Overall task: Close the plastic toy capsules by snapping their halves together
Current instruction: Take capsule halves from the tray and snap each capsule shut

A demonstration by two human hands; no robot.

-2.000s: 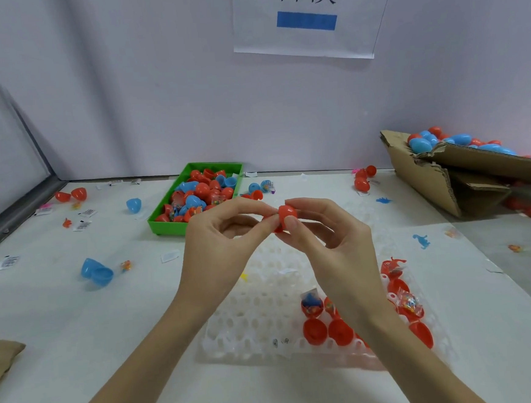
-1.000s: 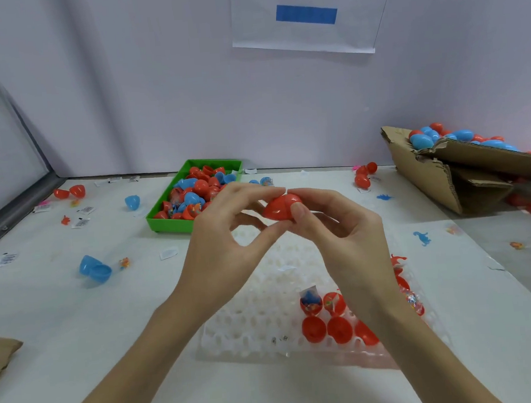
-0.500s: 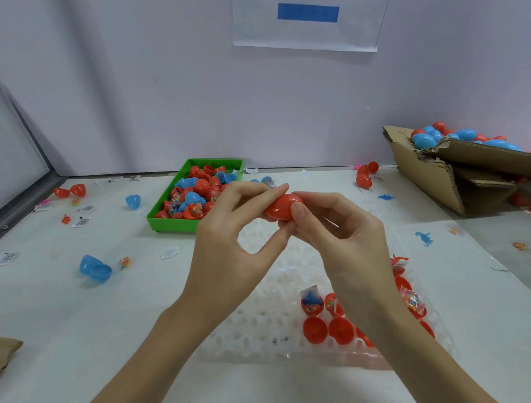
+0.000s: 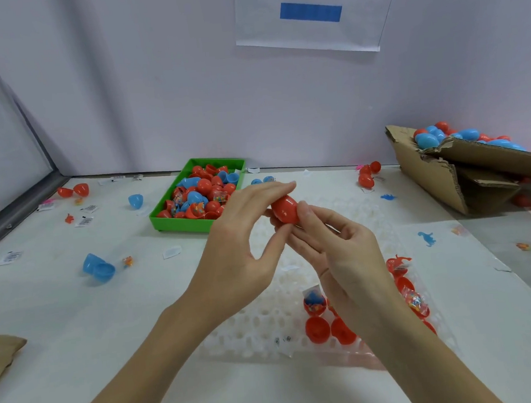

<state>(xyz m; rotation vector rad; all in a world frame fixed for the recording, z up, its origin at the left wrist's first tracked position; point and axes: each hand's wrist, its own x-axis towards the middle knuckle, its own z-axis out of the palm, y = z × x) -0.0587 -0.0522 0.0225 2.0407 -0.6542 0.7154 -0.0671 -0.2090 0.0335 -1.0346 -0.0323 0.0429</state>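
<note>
Capsule (image 4: pixel 285 211), red, sits pinched between left hand (image 4: pixel 242 250) and right hand (image 4: pixel 341 252), above the white tray (image 4: pixel 251 326).

The red capsule (image 4: pixel 285 211), once mostly hidden between both hands, now shows whole, turned more upright in the fingers (image 4: pixel 303 209).

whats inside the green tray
The green tray holds a heap of red and blue capsule halves, some with small wrapped toys in them. Its floor, and whatever lies under the heap, is covered.
</note>
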